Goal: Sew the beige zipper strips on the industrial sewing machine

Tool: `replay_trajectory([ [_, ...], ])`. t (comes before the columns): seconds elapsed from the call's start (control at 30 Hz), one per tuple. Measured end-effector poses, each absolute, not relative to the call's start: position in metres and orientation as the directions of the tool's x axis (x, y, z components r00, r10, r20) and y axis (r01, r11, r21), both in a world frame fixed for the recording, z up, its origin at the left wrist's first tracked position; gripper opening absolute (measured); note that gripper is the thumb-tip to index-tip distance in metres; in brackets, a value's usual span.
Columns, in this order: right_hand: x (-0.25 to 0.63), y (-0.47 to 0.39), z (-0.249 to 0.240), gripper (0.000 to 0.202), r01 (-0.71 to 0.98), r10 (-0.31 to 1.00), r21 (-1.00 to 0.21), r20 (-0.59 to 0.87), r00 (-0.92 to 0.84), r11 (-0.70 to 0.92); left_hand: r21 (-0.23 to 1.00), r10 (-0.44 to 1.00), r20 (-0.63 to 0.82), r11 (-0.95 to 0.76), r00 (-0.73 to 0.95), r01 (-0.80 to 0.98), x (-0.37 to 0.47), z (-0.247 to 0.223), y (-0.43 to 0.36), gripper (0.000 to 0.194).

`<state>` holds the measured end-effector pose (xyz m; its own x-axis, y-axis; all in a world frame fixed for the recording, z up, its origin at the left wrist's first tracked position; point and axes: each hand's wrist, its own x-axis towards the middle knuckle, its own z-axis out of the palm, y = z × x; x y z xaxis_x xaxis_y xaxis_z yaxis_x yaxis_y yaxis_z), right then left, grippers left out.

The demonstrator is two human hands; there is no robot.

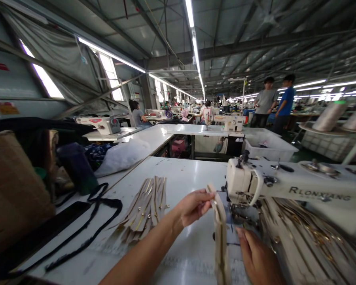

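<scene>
A beige zipper strip [221, 233] hangs from my left hand [196, 206], whose thumb and fingers pinch its upper end just left of the sewing machine [246, 182]. Close to the strip's right side, below the needle area, is my right hand [256, 255]; its thumb and forefinger lie together, and whether anything is between them is hidden. Several beige zippers with metal pulls [150, 204] lie fanned out on the white table [192, 170] to the left. A larger pile of zippers [305, 241] rests under the machine's arm at the right.
Black straps [106, 221], a dark bottle [77, 168] and a cardboard box [16, 178] occupy the left side. Beyond the table's far edge are a white bin [268, 148] and another sewing machine [233, 122]. Two people stand at the back right.
</scene>
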<state>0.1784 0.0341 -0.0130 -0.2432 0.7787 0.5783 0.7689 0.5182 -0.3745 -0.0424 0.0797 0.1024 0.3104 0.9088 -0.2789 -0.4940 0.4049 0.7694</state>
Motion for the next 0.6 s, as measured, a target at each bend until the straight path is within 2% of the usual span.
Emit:
replay_trajectory([
  [0.07, 0.182, 0.033, -0.012, 0.043, 0.716, 0.818, -0.491, 0.541, -0.196, 0.497, 0.737, 0.814, -0.36, 0.548, 0.455, -0.396, -0.021, 0.083, 0.073, 0.016],
  [0.13, 0.186, 0.031, -0.011, 0.047, 0.638, 0.853, -0.603, 0.491, -0.177, 0.479, 0.76, 0.798, -0.374, 0.556, 0.472, -0.337, 0.0, 0.061, 0.067, 0.017],
  [0.23, 0.188, 0.031, -0.01, 0.052, 0.51, 0.905, -0.753, 0.394, -0.157, 0.416, 0.891, 0.887, -0.326, 0.404, 0.327, -0.209, 0.02, 0.033, 0.062, 0.021],
  [0.3, 0.186, 0.032, -0.009, 0.049, 0.462, 0.937, -0.816, 0.318, -0.142, 0.347, 0.957, 0.922, -0.277, 0.291, 0.27, -0.013, 0.023, 0.022, 0.062, 0.022],
  [0.37, 0.182, 0.033, -0.009, 0.042, 0.475, 0.951, -0.824, 0.277, -0.134, 0.307, 0.954, 0.932, -0.243, 0.18, 0.27, 0.24, 0.02, 0.02, 0.062, 0.017],
  [0.43, 0.178, 0.034, -0.009, 0.034, 0.531, 0.954, -0.794, 0.276, -0.12, 0.297, 0.86, 0.96, -0.152, 0.011, 0.237, 0.51, 0.013, 0.023, 0.06, 0.016],
  [0.5, 0.175, 0.035, -0.009, 0.031, 0.583, 0.952, -0.757, 0.283, -0.116, 0.296, 0.696, 0.979, 0.03, -0.167, 0.204, 0.698, 0.007, 0.028, 0.059, 0.03],
  [0.57, 0.175, 0.035, -0.011, 0.03, 0.629, 0.951, -0.721, 0.291, -0.105, 0.29, 0.575, 0.943, 0.178, -0.333, 0.282, 0.747, 0.002, 0.032, 0.058, 0.035],
  [0.6, 0.175, 0.035, -0.011, 0.03, 0.648, 0.948, -0.703, 0.3, -0.101, 0.292, 0.548, 0.909, 0.215, -0.416, 0.358, 0.726, 0.0, 0.033, 0.059, 0.028],
])
